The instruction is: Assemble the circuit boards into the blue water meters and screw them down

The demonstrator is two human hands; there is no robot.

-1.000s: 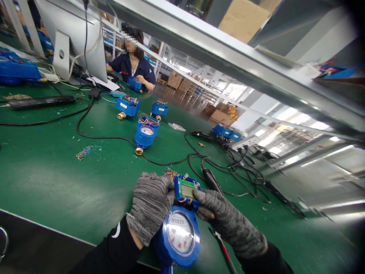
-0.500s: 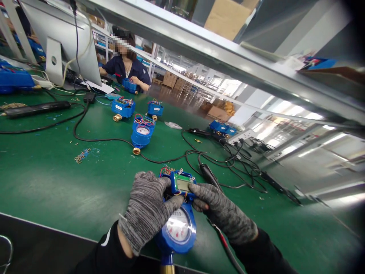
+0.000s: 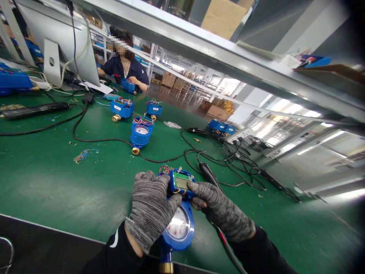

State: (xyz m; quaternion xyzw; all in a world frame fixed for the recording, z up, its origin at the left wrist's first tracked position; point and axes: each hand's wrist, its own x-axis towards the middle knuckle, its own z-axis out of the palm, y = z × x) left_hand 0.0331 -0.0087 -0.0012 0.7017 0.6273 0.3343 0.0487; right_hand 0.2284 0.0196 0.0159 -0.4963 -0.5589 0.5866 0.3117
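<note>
A blue water meter [image 3: 179, 224] with a round clear dial and a brass end lies at the bench's near edge. Above its dial sits a blue housing with a green circuit board and grey display [image 3: 181, 183], red wires showing behind. My left hand [image 3: 152, 207], in a grey knitted glove, is closed around the left side of the housing, thumb across its lower edge. My right hand [image 3: 221, 209], gloved alike, pinches the housing's right side, fingertips on the display's edge. The parts under my fingers are hidden.
Several blue meters [image 3: 142, 131] stand farther back on the green bench [image 3: 42, 163]. A black electric screwdriver [image 3: 209, 174] and tangled cables lie right of my hands. Loose screws [image 3: 81, 156] lie at left. A co-worker [image 3: 125, 68] sits across, holding a meter. A metal shelf beam [image 3: 199, 45] crosses above.
My left hand has shifted very slightly around the housing. My right hand keeps its pinch at the display's edge. The whole view has moved a little.
</note>
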